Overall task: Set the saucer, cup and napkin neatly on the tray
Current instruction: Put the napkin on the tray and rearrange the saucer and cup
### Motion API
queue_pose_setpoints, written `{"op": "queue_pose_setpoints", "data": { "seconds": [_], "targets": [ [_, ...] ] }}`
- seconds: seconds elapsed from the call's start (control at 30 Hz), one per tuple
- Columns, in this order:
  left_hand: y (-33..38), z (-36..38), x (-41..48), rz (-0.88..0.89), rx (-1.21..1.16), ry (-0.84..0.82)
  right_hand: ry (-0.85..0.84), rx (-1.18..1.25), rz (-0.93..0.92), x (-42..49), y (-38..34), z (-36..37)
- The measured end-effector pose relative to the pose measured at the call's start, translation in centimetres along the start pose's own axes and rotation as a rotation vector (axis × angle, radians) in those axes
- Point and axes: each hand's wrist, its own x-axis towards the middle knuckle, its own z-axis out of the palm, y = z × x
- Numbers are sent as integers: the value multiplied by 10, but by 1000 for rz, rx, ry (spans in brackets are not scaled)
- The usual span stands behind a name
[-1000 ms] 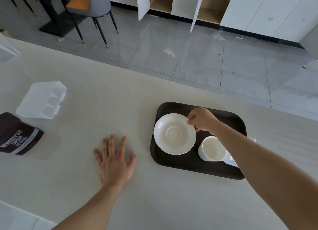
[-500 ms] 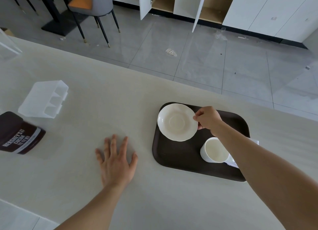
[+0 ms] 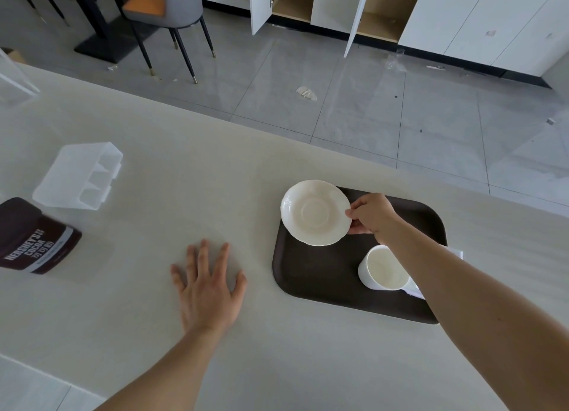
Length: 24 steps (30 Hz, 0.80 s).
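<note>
saucer (image 3: 315, 212) pinched at its rim by right hand (image 3: 371, 214) over tray (image 3: 320, 275); left hand (image 3: 209, 287) flat, released.

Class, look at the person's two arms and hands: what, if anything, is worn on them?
Nothing that shows. The left hand and the right hand are bare, with no gloves, rings, watch or bracelet. Both forearms are bare up to the picture's edge, so no sleeves appear.

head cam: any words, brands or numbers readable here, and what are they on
"HERSHEY'S" on the dark brown cocoa container lying on the table, at left.
"COCOA" below it on the same label.
A third line under that is too blurred to read, as is the finer print.
Nothing else bears readable text.
</note>
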Motion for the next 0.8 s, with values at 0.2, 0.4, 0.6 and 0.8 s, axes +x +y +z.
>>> {"op": "queue_pose_setpoints", "data": {
  "seconds": [0.2,0.4,0.6,0.8],
  "targets": [
    [1,-4,-1,-2,-12,-4,-16,73,28,-1,2,1],
    [1,-3,0,0,-8,-4,-29,84,11,0,2,0],
    [1,-3,1,-2,-1,-10,-50,88,32,0,1,0],
    [2,-4,-1,-5,-13,-8,-66,100,44,1,0,0]
  ]
}}
